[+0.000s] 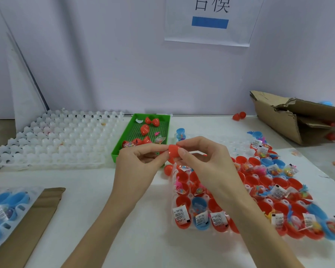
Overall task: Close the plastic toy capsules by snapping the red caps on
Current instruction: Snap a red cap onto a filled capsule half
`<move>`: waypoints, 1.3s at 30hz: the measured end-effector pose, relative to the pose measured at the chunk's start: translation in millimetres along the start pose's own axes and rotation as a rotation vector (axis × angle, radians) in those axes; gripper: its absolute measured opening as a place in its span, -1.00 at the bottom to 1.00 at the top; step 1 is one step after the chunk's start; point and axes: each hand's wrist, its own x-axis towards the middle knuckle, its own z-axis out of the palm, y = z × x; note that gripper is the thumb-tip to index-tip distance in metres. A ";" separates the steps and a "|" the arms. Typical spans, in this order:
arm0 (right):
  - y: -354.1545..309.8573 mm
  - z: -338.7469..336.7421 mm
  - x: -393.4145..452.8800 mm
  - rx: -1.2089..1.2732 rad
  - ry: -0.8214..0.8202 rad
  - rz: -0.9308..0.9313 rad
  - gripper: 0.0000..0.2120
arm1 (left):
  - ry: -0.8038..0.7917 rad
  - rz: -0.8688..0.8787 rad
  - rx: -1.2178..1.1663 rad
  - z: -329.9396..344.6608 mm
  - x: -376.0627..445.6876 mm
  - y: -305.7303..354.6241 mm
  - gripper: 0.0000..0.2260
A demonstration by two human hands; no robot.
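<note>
1. Both hands hold one red capsule [173, 152] in the air above the table [124, 219], between the green tray [135, 132] and the near tray of filled halves [211, 206].
2. The left hand [141, 161] pinches the capsule's left side with curled fingertips; the right hand [203, 161] grips it from the right, thumb across the front.
3. Whether the cap is fully seated cannot be told, since the fingers hide the seam.
4. To close it well, I would line the two rims up square and squeeze evenly from both ends, so that nothing from inside gets caught between them.
5. Many open red and blue halves with toys and paper slips wait below the right wrist.
6. A loose red capsule [168, 169] lies just beside that tray, near the hands.
7. An empty white holder tray [56, 140] sits left; torn cardboard [290, 117] lies far right.
</note>
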 end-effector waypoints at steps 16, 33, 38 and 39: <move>2.8 3.1 -5.4 0.128 0.058 0.068 -0.88 | -0.027 0.229 0.195 9.7 -4.0 -0.5 -0.84; -5.7 -3.7 -7.3 0.140 -0.002 -0.033 -0.90 | -0.120 0.165 -0.108 0.0 0.2 3.7 -0.71; -9.0 -7.1 -7.5 0.097 -0.035 -0.047 -0.90 | -0.094 0.139 -0.162 -2.2 -0.1 3.4 -0.69; -8.6 -7.0 -7.4 0.081 -0.037 -0.048 -0.91 | -0.088 0.144 -0.150 -2.2 -0.6 2.6 -0.68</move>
